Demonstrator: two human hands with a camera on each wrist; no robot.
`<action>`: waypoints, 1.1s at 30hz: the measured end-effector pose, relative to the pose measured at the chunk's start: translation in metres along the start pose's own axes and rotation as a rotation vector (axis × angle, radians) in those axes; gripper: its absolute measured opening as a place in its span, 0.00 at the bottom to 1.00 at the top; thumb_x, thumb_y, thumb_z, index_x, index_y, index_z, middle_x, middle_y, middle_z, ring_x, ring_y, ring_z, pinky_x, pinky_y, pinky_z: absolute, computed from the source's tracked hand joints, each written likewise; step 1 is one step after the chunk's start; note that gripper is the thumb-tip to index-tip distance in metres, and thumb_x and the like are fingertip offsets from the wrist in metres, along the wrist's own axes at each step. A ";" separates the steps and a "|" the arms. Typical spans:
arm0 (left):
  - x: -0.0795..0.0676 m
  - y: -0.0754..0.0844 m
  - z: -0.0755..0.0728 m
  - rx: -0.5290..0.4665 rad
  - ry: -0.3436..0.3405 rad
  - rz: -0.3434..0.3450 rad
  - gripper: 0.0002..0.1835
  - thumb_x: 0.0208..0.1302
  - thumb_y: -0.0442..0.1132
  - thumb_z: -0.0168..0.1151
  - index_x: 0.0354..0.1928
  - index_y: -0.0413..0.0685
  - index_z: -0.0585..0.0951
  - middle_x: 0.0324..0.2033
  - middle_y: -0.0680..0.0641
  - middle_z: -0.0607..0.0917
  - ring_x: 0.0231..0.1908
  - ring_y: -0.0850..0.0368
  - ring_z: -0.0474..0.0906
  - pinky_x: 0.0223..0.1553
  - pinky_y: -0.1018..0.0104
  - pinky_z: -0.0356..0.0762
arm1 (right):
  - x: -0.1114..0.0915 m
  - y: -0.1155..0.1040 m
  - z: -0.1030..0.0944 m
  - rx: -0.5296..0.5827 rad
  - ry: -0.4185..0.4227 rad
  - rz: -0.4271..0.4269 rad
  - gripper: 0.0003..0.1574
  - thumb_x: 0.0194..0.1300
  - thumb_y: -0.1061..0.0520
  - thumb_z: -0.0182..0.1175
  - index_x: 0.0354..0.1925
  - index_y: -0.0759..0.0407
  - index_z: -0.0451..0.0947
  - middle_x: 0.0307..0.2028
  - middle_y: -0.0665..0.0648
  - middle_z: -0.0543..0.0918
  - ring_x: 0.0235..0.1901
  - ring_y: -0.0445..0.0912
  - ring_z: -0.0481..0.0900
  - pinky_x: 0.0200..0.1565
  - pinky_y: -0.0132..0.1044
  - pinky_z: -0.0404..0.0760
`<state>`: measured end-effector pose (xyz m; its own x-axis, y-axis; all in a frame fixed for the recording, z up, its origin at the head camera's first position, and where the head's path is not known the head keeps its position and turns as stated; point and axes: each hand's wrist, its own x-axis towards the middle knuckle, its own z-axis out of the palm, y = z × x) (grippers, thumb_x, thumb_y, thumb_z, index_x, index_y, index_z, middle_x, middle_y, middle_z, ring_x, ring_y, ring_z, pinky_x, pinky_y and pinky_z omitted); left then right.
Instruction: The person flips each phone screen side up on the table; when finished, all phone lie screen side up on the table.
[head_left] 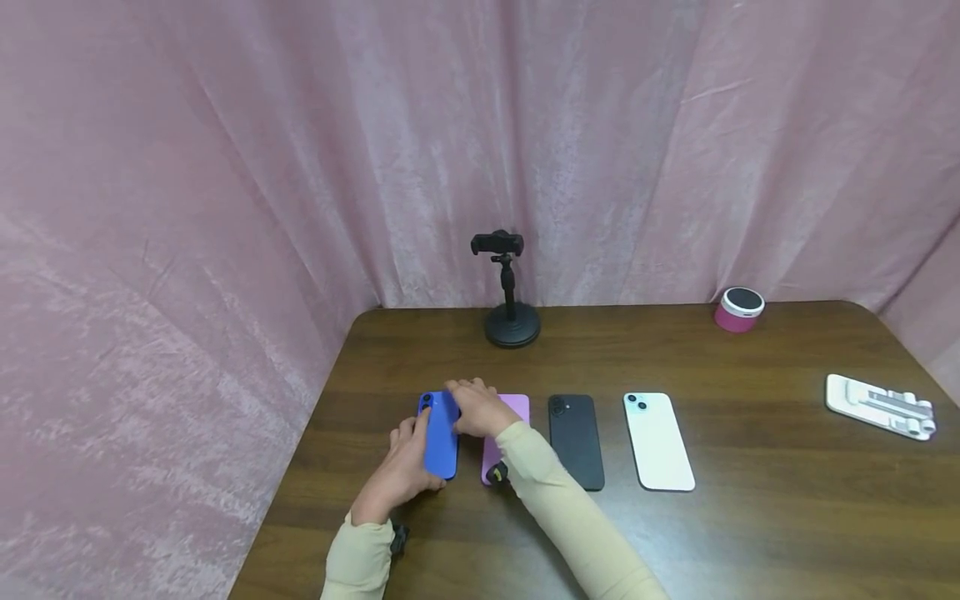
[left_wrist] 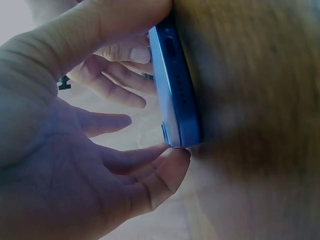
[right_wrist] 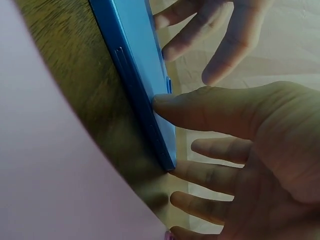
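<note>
A blue smartphone [head_left: 442,446] lies back up on the wooden table, its camera lenses at the far left corner. My left hand [head_left: 401,471] grips it from the left, thumb at the near end and fingers along the left edge. From the far right side my right hand [head_left: 480,410] holds the same phone. In the right wrist view, its thumb presses the long edge and a fingertip meets the far corner. Beneath the right wrist is a light purple phone [head_left: 491,454], partly hidden. Next to it lie a black phone [head_left: 576,442] and a white phone [head_left: 659,442].
At the back stands a black phone stand [head_left: 512,325] with a round base. A pink and white round speaker [head_left: 739,310] sits near the far edge. A white folding stand [head_left: 879,407] lies on the table [head_left: 787,517] at right. Pink curtains hang behind.
</note>
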<state>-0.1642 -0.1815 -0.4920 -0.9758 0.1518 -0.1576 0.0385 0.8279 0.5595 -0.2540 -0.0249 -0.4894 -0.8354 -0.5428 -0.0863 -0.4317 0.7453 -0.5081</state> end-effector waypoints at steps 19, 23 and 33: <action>-0.002 -0.003 -0.003 -0.017 -0.012 0.057 0.62 0.43 0.30 0.83 0.78 0.35 0.53 0.71 0.30 0.63 0.63 0.35 0.61 0.60 0.37 0.67 | 0.004 0.008 -0.005 0.259 0.032 -0.001 0.40 0.54 0.64 0.75 0.64 0.64 0.72 0.58 0.63 0.79 0.57 0.56 0.73 0.59 0.49 0.74; -0.003 -0.005 -0.004 -0.034 -0.017 0.072 0.61 0.44 0.29 0.82 0.78 0.35 0.53 0.71 0.30 0.64 0.64 0.35 0.61 0.61 0.37 0.67 | 0.004 0.011 -0.005 0.306 0.041 -0.010 0.40 0.54 0.66 0.74 0.64 0.65 0.71 0.56 0.64 0.79 0.54 0.55 0.76 0.58 0.48 0.75; -0.002 -0.014 -0.009 -0.093 -0.039 0.068 0.57 0.46 0.32 0.82 0.77 0.37 0.58 0.69 0.31 0.67 0.62 0.35 0.65 0.58 0.37 0.69 | 0.003 0.011 -0.010 0.417 0.060 -0.027 0.40 0.56 0.69 0.71 0.65 0.68 0.68 0.54 0.67 0.79 0.48 0.55 0.79 0.50 0.47 0.78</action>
<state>-0.1648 -0.1981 -0.4920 -0.9625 0.2278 -0.1472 0.0819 0.7615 0.6429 -0.2647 -0.0148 -0.4865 -0.8495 -0.5270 -0.0244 -0.2891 0.5037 -0.8141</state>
